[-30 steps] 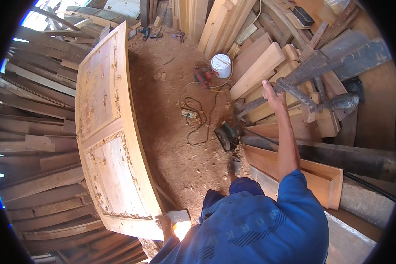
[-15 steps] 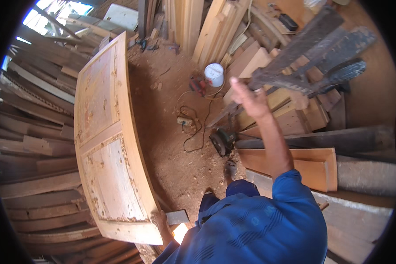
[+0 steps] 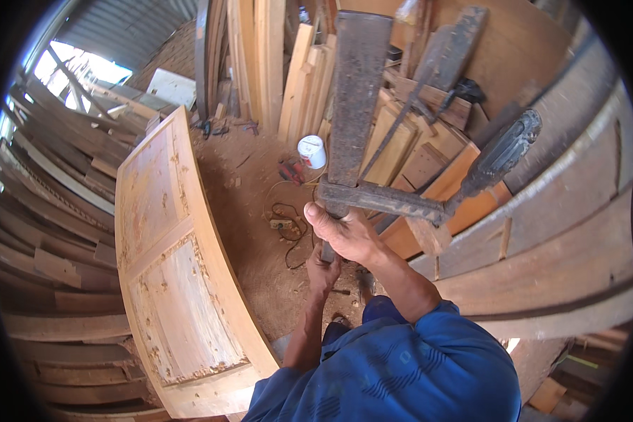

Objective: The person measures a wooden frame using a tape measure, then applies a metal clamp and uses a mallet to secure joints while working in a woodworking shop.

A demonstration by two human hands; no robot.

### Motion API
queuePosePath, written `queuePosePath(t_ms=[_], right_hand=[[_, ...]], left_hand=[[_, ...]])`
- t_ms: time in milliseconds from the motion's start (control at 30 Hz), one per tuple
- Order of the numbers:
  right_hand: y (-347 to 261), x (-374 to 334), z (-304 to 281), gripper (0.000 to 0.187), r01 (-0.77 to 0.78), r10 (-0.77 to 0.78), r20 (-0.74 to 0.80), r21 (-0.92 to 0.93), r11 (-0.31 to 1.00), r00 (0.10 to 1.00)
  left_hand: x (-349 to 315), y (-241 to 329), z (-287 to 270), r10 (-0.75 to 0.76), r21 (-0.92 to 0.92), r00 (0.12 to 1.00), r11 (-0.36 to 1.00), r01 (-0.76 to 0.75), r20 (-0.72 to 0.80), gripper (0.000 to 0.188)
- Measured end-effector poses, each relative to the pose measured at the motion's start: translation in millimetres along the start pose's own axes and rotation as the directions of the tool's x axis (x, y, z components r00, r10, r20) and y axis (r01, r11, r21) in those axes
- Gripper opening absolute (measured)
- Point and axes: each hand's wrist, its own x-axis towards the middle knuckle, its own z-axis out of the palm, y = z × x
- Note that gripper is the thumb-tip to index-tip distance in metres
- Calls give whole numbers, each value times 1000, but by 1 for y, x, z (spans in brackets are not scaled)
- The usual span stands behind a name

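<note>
A large rusty bar clamp stands nearly upright in front of me. My right hand is closed around it just below its sliding arm, thumb lying along the metal. The clamp's dark screw handle sticks out to the right. My left hand grips the lower end of the bar, under the right hand; its fingers are partly hidden. Left of my hands lies a wooden door panel with two framed fields and wood chips scattered on it.
Stacked boards line the left side. On the dirt floor are a white bucket, a red power tool and a coiled cord with a socket block. Planks lean at the back; long boards stand at right.
My left hand has left the door panel's near corner and taken hold of the clamp's bar. The clamp has swung from tilted rightward to nearly upright. My view has turned somewhat to the right.
</note>
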Motion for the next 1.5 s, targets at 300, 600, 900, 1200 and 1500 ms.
queuePosePath(t_ms=[300,600,900,1200,1500], right_hand=[[-48,-122,-66,38,48,8,-257,212,976,967],[-86,-358,-199,43,127,20,-773,130,983,634],[-130,-727,-303,59,522,218,-975,206,828,40],[-160,-976,-444,30,131,118,-929,76,988,-351],[-296,-1104,-596,69,-989,-556,-818,116,91,-147]], left_hand=[[-82,26,74,164,49,920,980,-194,357,12],[-204,43,212,6,225,538,904,-363,843,16],[-418,9,364,-392,216,-272,836,-505,879,40],[-618,35,518,-581,418,-348,793,-443,736,37],[-737,107,687,-654,489,-305,736,-469,692,38]])
